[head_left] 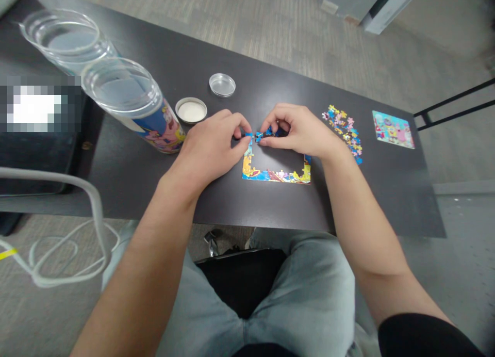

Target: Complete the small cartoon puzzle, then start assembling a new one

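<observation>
A partly joined jigsaw puzzle border point(276, 176) lies on the dark table, its lower edge and parts of both sides showing. At its upper left corner, the thumb and forefinger of my left hand point(216, 145) pinch a blue edge piece. Just to the right, my right hand point(297, 130) is closed with a small blue puzzle piece point(259, 136) at its fingertips. More blue bits show under the right hand, partly hidden by its fingers. Loose puzzle pieces point(344, 127) are heaped right of that hand, and a colourful picture card point(393, 130) lies beyond them.
Two clear plastic canisters, a nearer one point(135, 107) with a cartoon wrap and a farther one point(65, 37), stand at the left. A round lid point(191, 110) and a clear lid point(222, 84) lie behind my hands. A pale cable point(93, 192) loops at the lower left.
</observation>
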A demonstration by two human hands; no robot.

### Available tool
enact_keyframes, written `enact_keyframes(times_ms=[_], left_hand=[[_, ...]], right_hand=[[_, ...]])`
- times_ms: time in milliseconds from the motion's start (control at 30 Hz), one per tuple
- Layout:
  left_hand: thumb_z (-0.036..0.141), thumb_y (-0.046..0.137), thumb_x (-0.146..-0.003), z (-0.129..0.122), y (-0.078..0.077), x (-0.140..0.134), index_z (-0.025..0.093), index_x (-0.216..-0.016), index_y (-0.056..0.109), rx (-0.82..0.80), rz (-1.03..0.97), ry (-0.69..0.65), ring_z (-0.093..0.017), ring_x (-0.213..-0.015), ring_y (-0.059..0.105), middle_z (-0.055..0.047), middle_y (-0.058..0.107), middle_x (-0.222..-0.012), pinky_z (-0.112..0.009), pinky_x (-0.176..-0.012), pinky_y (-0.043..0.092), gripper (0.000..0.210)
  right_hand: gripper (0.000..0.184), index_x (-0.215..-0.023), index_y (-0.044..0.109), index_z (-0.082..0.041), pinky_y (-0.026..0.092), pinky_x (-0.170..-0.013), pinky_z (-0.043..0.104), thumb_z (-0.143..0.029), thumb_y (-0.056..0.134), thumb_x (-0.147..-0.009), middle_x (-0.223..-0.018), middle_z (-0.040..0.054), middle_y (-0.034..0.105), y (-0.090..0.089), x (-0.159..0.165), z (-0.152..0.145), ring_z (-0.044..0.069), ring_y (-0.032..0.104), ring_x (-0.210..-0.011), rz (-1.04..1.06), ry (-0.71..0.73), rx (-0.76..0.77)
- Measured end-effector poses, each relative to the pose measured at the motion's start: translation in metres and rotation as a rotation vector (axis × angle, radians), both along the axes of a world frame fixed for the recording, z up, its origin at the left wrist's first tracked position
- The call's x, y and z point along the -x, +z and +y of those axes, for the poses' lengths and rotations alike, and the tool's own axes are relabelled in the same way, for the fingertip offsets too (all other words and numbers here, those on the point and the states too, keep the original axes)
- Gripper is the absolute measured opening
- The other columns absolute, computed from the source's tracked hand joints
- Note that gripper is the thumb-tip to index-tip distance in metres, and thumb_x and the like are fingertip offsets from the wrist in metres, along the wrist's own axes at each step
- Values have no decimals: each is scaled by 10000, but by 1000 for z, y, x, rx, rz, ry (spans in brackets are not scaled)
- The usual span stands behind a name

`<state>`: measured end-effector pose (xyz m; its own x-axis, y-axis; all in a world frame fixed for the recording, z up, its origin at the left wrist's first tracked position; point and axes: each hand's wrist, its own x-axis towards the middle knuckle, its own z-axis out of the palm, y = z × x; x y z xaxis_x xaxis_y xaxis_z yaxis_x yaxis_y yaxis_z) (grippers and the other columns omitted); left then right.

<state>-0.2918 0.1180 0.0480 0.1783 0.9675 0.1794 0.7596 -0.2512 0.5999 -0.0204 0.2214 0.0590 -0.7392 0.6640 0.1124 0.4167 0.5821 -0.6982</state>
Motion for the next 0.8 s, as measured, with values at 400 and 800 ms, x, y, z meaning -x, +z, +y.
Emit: enact_keyframes(times_ms=[400,800], left_hand=[[312,805,-1078,-1,1,-1,307,-1186,854,3,9,-1,-300,-1021,760,-50,849,-1133,-428,-885,564,119],[335,799,-1089,0,-1,0,315,-1208,855,-7,15,0,-296,-1016,763,-47,837,-1132,-426,-880,577,133]], right_hand=[[181,-1112,916,-249,551,-935,436,-322,1044,-1006,-951,-3,679,0,4,-3,212,566,-876,10,33,-59],[168,-1102,920,-279,552,-952,466,-336,1048,-1009,-962,20,694,13,11,-10,250,597,-919,-95,-19,-36]])
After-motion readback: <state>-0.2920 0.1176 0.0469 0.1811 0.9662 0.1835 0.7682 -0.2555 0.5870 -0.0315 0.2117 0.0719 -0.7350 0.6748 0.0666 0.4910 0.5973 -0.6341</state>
